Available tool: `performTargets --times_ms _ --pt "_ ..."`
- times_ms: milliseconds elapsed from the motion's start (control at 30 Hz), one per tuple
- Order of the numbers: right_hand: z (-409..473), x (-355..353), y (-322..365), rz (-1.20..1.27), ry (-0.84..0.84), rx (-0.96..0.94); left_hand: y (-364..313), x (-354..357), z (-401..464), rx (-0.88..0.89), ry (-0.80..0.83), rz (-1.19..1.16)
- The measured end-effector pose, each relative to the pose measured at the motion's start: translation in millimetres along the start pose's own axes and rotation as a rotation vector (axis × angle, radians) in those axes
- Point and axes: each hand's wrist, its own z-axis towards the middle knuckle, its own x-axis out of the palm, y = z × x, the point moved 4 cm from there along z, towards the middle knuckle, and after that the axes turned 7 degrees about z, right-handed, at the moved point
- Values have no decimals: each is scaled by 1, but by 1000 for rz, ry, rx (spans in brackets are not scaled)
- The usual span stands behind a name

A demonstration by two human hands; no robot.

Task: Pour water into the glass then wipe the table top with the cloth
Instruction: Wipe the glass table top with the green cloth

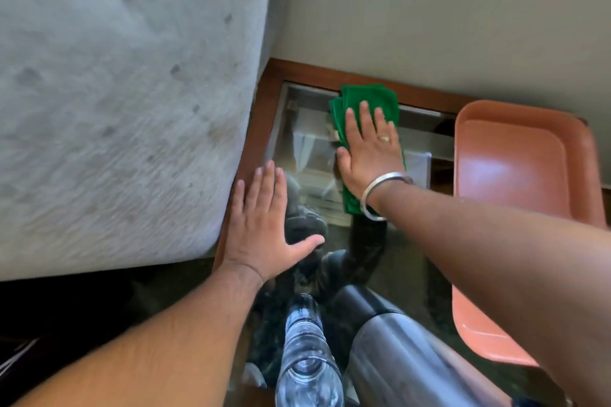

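Note:
My right hand (370, 149) lies flat, fingers spread, pressing a folded green cloth (362, 96) onto the glass table top (299, 116) near its far edge. A silver bangle sits on that wrist. My left hand (261, 225) rests flat and open on the table's left side, partly over the wooden frame (264, 99), with nothing in it. A clear ribbed glass (305, 357) holding water stands at the near edge. Right beside it stands a steel bottle (396, 360) with a dark top.
An orange plastic tray (515, 168) occupies the table's right side, under my right forearm. A grey upholstered piece of furniture (115, 92) presses against the table's left edge. A pale wall (429, 10) runs behind the table.

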Motion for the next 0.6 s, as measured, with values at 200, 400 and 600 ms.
performTargets --times_ms 200,400,600 --pt "-89 27 40 -134 296 -1029 11 24 -52 21 25 43" --pt "66 -19 -16 -122 19 -317 14 26 -48 24 18 38" --pt "-41 15 28 -145 103 -815 13 22 -46 -14 63 16"
